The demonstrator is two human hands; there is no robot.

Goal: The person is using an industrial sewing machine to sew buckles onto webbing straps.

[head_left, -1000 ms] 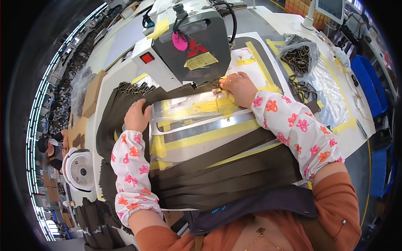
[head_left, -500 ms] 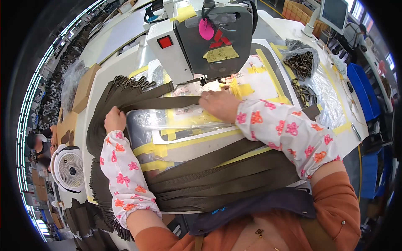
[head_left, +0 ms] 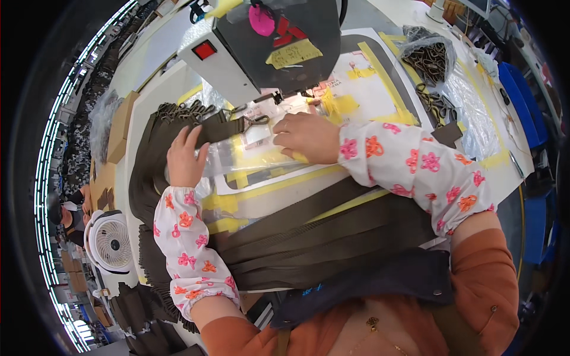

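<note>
The sewing machine (head_left: 267,53) stands at the back of the surface (head_left: 163,89), behind the front straps (head_left: 332,237). The strap bundle (head_left: 151,157) lies left, clips (head_left: 187,111) at its far end. A bag (head_left: 428,59) lies right; the fan (head_left: 111,242) stands beyond the bundle, leftward.

A sewing machine (head_left: 261,65), piled straps (head_left: 332,231) and bagged hooks (head_left: 428,62) mark a workshop.
</note>
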